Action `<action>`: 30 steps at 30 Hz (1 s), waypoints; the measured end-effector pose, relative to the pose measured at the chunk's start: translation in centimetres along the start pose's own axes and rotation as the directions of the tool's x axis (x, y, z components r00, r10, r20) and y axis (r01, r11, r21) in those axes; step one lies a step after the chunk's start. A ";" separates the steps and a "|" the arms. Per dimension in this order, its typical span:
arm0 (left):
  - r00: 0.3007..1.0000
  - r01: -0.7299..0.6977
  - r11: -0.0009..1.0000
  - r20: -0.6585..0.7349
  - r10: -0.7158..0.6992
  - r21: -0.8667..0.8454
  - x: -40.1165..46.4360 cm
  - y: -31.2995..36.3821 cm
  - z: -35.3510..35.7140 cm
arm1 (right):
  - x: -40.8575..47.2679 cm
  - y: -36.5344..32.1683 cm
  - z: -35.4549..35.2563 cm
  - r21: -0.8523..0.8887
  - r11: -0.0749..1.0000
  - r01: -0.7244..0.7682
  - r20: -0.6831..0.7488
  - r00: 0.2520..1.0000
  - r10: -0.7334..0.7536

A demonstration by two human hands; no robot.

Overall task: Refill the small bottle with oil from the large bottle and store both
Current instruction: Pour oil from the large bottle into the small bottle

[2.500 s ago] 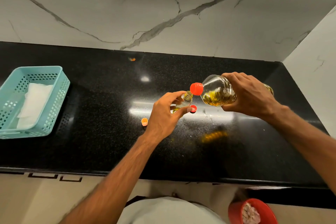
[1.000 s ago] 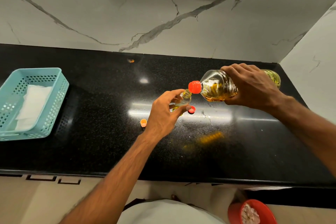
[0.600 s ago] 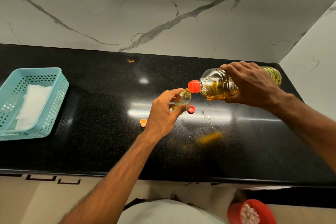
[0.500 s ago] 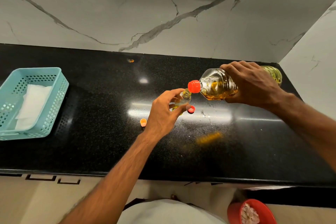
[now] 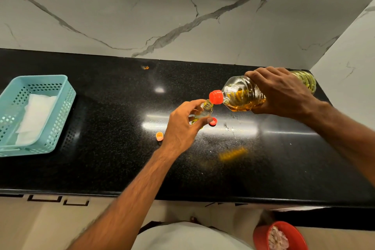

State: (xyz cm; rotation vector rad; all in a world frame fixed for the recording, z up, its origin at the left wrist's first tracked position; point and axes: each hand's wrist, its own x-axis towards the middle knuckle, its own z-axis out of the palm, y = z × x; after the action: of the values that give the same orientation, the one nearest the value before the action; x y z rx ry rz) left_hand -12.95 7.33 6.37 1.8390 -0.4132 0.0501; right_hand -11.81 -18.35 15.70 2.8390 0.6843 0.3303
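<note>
**Large bottle tips higher over the small one**

Since earlier, the large bottle [image 5: 243, 95] sits slightly higher, its base raised toward 2 o'clock. Right hand [image 5: 284, 93] wraps its body; the red spout touches the small bottle [image 5: 204, 110], which left hand [image 5: 182, 126] pinches above the countertop [image 5: 101, 158].

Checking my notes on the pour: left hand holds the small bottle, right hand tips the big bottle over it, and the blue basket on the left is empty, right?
Not quite. The head view shows the blue basket holds a folded white cloth. The rest stands: left hand holds the small bottle, right hand tips the big bottle over it.
</note>
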 end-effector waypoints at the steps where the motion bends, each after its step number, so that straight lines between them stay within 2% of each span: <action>1: 1.000 -0.002 1.000 0.000 0.002 0.006 0.0 -0.1 0.0 | 0.0 0.0 0.0 -0.003 1.000 0.001 0.002 1.000 -0.001; 30: 1.000 0.018 1.000 0.014 -0.018 0.024 0.0 0.1 0.1 | 0.6 0.2 -0.9 -0.068 0.998 0.019 0.058 0.998 -0.015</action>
State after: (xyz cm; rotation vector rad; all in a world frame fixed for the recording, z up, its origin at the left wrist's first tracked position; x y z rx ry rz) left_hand -12.94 7.26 6.41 1.8675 -0.4077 0.0297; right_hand -11.43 -18.13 16.67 2.7651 0.6720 0.2637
